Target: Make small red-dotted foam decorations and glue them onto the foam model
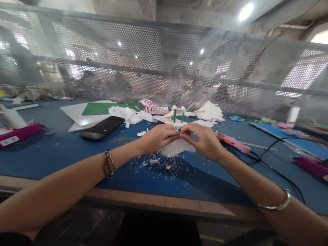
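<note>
My left hand [157, 137] and my right hand [202, 140] meet above the blue table [51, 150], fingers pinched together on a white sheet of paper or foam [176, 147] that hangs below them. Both hands are closed on its upper edge. White scraps [159, 163] lie scattered on the table just under the hands. A small white model with green posts [176, 114] stands just beyond the fingers.
A black phone [102, 128] lies left of the hands, near white and green sheets [97, 108]. A pink glue gun [234, 143] with a black cable [271, 167] lies to the right. A perforated metal screen [164, 68] closes the table's back.
</note>
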{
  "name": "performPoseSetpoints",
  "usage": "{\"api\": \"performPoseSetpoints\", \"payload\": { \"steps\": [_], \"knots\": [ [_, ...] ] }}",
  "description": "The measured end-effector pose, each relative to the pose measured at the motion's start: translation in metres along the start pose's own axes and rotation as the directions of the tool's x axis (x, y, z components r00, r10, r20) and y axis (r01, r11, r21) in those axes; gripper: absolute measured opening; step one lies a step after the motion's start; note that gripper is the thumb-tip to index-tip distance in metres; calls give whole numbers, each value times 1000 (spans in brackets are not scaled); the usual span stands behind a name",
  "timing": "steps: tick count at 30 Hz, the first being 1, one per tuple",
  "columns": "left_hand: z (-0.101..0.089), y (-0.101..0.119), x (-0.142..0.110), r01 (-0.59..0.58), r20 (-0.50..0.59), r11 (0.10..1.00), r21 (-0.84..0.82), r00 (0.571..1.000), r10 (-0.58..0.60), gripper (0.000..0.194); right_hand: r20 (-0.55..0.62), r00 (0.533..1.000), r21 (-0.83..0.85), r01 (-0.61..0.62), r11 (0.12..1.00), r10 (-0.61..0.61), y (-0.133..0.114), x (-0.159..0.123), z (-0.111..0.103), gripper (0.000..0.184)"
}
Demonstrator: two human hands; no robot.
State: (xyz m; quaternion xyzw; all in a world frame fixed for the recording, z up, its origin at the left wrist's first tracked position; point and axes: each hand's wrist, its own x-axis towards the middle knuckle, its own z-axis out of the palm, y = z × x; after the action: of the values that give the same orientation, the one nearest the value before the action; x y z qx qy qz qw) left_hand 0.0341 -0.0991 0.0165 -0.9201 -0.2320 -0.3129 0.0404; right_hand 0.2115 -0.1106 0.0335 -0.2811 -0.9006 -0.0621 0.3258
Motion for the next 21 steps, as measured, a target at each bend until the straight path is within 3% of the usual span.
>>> {"api": "performPoseSetpoints", "payload": {
  "steps": [8, 16, 21],
  "knots": [
    [-1, -1, 0, -18, -23, 998, -67, 1000, 17, 25, 57, 983, 343, -184, 921, 175, 6, -1, -1, 12],
    [1, -1, -1, -56, -112, 997, -56, 992, 50, 25, 86, 976, 395, -219, 892, 202, 6, 0, 1, 11],
    [0, 1, 0, -64, -129, 997, -52, 990, 57, 24, 84, 956, 506, -284, 814, 281, 3, 1, 5, 12]
  ]
}}
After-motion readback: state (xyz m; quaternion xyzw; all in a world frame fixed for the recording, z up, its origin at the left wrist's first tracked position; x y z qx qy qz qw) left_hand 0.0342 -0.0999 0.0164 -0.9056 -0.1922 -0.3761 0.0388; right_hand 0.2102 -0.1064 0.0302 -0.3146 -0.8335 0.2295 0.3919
